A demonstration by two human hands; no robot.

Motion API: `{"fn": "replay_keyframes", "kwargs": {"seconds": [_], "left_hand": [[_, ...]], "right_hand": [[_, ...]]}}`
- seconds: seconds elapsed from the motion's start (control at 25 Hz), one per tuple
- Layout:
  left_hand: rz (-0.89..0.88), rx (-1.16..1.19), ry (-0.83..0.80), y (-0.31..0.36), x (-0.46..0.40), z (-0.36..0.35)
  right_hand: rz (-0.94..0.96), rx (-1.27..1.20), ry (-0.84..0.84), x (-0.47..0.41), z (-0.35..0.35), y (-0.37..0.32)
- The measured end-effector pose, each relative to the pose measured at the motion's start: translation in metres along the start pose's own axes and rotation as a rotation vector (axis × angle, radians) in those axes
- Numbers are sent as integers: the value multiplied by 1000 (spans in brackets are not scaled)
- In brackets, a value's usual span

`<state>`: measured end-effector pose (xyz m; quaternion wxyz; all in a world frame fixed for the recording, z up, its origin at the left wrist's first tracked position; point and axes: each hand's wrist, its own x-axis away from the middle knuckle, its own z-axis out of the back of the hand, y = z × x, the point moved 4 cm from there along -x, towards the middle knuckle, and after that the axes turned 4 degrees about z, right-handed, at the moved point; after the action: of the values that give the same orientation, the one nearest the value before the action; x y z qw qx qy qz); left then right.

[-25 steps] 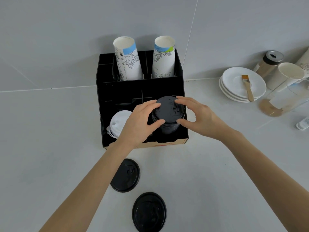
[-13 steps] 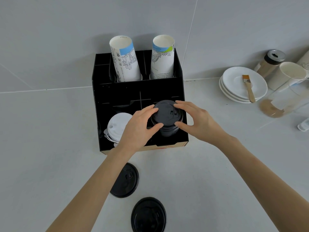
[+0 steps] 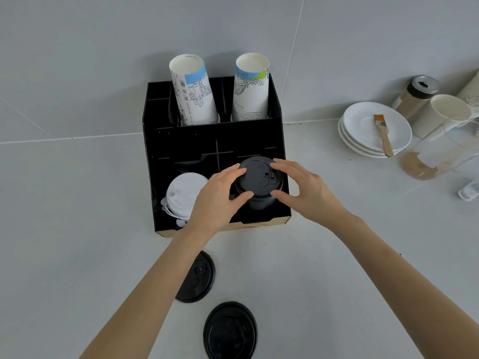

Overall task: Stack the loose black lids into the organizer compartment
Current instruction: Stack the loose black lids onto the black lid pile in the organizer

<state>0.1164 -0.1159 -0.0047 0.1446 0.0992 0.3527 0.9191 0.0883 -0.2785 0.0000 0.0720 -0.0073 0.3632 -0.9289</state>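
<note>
A stack of black lids [image 3: 259,181] stands in the front right compartment of the black organizer [image 3: 186,146]. My left hand [image 3: 216,200] grips the stack's left side with thumb and fingers. My right hand [image 3: 305,191] grips its right side the same way. Two loose black lids lie on the counter in front of the organizer: one [image 3: 199,278] is partly under my left forearm, the other [image 3: 230,331] is nearer the bottom edge.
A stack of white lids [image 3: 182,194] fills the front left compartment. Two tall paper cup stacks [image 3: 193,92] [image 3: 250,88] stand in the back. White saucers [image 3: 363,125] with a brush [image 3: 383,134], a shaker [image 3: 417,95], a white cup [image 3: 443,112] and a clear pitcher [image 3: 438,154] sit at right.
Both hands have stayed around the black lid stack, which sits a little lower in its compartment. The view has shifted slightly.
</note>
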Motion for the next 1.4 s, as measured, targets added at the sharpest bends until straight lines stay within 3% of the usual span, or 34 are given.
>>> {"fn": "replay_keyframes", "kwargs": {"seconds": [0.64, 1.04, 1.4], "left_hand": [[-18, 16, -6, -3, 42, 20], [28, 41, -24, -35, 120, 10], [87, 37, -137, -62, 179, -16]], "right_hand": [[-35, 4, 160, 33, 6, -23], [21, -23, -27, 101, -42, -44], [-27, -61, -223, 158, -92, -42]]}}
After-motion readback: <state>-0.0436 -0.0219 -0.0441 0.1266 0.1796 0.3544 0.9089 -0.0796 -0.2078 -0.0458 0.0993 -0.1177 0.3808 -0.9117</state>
